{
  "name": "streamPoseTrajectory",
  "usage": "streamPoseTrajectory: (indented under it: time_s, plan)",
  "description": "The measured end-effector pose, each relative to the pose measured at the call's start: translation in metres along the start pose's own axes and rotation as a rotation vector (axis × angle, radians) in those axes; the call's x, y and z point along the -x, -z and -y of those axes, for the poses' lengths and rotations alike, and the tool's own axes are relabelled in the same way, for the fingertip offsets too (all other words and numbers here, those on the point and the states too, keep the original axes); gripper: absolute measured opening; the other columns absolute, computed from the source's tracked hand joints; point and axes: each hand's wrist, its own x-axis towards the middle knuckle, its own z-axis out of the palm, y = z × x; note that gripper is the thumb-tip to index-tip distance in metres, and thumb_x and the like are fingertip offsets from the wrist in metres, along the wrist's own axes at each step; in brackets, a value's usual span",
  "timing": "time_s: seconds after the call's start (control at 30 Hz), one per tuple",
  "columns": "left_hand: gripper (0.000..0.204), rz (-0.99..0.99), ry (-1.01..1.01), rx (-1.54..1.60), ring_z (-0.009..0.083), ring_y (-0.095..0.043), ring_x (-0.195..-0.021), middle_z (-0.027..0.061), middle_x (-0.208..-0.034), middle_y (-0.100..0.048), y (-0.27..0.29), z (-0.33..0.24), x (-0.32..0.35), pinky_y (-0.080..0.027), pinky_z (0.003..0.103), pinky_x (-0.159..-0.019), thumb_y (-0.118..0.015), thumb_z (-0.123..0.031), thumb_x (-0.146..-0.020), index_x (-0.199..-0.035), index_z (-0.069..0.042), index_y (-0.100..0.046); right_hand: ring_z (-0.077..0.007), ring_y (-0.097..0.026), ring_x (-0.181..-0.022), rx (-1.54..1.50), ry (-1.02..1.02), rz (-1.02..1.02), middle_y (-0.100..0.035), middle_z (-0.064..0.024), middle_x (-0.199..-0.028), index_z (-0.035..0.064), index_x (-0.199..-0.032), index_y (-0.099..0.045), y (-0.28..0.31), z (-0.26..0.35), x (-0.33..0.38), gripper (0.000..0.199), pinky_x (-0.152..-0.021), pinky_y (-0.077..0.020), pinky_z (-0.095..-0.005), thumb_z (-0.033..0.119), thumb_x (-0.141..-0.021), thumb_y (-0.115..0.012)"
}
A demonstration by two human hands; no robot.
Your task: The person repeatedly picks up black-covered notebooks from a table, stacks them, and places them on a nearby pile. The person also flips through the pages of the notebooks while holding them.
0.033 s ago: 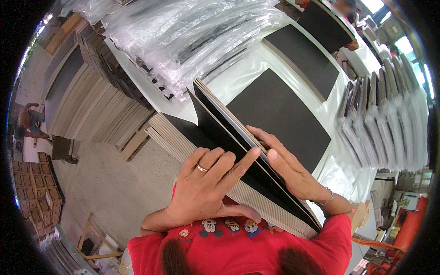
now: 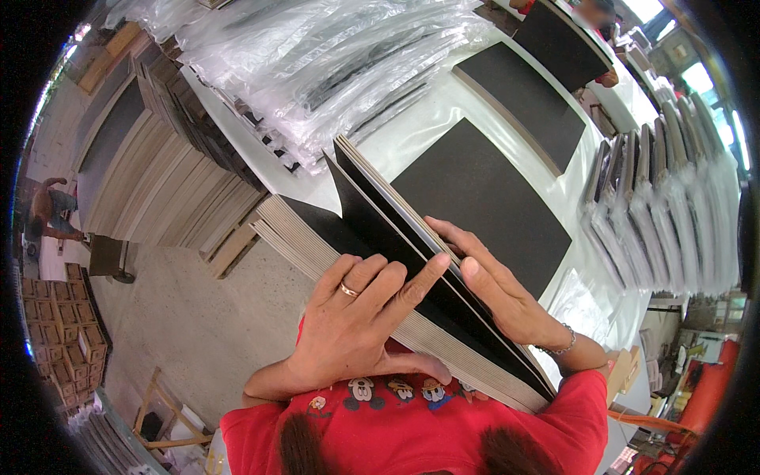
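Observation:
A thick stack of grey-edged boards with black faces [image 2: 294, 257] lies slantwise in front of my red shirt. Several black boards [image 2: 372, 178] are lifted from it and tilted up, leaving a dark gap. Over the stack is my left hand [image 2: 352, 321], its thumb spread wide and its index finger stretched to the raised boards' upper edge. Its other fingers bend loosely. My right hand [image 2: 499, 297] rests flat along the far side of the raised boards, fingers extended and thumb near the edge. A large black board [image 2: 483, 202] lies just beyond.
Beyond it are another black-topped stack [image 2: 526, 103] and a heap of plastic-wrapped boards [image 2: 332, 59]. Wrapped boards [image 2: 653, 214] stand at right. A pallet stack [image 2: 166, 186] and brown cartons [image 2: 59, 332] are at left. One person [image 2: 54, 210] is far left; another [image 2: 602, 20] is upper right.

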Motion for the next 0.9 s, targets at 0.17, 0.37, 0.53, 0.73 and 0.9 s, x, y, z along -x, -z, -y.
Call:
streamPoseTrajectory:
  time_s: [0.17,0.37,0.53,0.73,0.9]
  plan:
    - [0.095,0.019,0.011,0.003,0.0209,-0.047,-0.093,0.0040,-0.095,-0.047,0.002,-0.001,-0.002,-0.037,0.035,-0.088,-0.061,-0.072,-0.061,-0.132,-0.011,-0.050,-0.0249,-0.030,-0.132,0.000,0.008,0.003,-0.034,-0.0165,-0.139,0.0028,-0.142,-0.028,0.000,-0.002,0.000,0.053,-0.109,-0.0214,-0.0349,0.036,-0.101,-0.025]
    - [0.092,-0.035,0.010,0.045,0.0213,-0.048,-0.095,0.0043,-0.097,-0.049,0.001,0.001,0.000,-0.036,0.035,-0.090,-0.063,-0.071,-0.060,-0.129,-0.011,-0.052,-0.0243,-0.030,-0.132,0.028,0.036,-0.004,-0.034,-0.0172,-0.139,0.0026,-0.142,-0.028,0.001,-0.003,-0.002,0.051,-0.109,-0.0208,-0.0346,0.033,-0.101,-0.026]
    - [0.085,-0.188,0.013,0.033,0.0212,-0.049,-0.096,0.0030,-0.099,-0.050,-0.013,0.005,0.012,-0.031,0.043,-0.097,-0.066,-0.072,-0.057,-0.118,-0.014,-0.059,-0.0246,-0.030,-0.132,-0.029,0.026,-0.017,-0.034,-0.0167,-0.139,0.0017,-0.141,-0.029,0.001,-0.003,0.000,0.050,-0.109,-0.0206,-0.0343,0.032,-0.101,-0.027]
    - [0.091,-0.054,0.038,-0.034,0.0192,-0.049,-0.091,0.0006,-0.096,-0.051,-0.006,-0.005,0.001,-0.019,0.053,-0.102,-0.057,-0.083,-0.055,-0.118,-0.018,-0.060,-0.0248,-0.031,-0.130,0.027,0.031,-0.015,-0.036,-0.0170,-0.137,0.0014,-0.141,-0.030,0.002,-0.001,-0.001,0.050,-0.108,-0.0212,-0.0341,0.031,-0.101,-0.028]
    - [0.103,0.070,0.027,-0.041,0.0190,-0.048,-0.088,0.0001,-0.092,-0.049,0.001,-0.004,-0.010,-0.026,0.047,-0.098,-0.053,-0.086,-0.053,-0.132,-0.019,-0.052,-0.0260,-0.032,-0.130,-0.017,0.012,-0.008,-0.037,-0.0178,-0.135,0.0000,-0.140,-0.030,0.002,0.001,0.001,0.050,-0.108,-0.0214,-0.0337,0.030,-0.101,-0.029]
